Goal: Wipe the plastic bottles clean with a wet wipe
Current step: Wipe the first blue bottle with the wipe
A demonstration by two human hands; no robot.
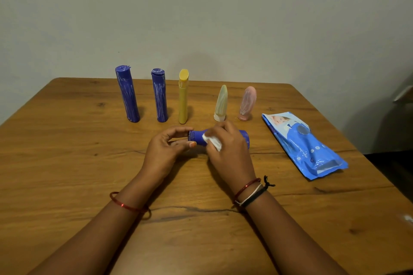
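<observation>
Blue bottle (196,136) lies sideways just above the counter (67,152), long axis left-right, left hand (165,147) pinching its cap end, right hand (225,145) curled over the middle pressing the wipe (213,142), so strokes run along that axis.

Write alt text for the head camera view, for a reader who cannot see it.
A person's right hand rubs a white wet wipe on a blue bottle held sideways, the left hand pinching its cap end. Five more bottles stand in a row behind on the wooden table, with a blue wipes pack at right.
</observation>
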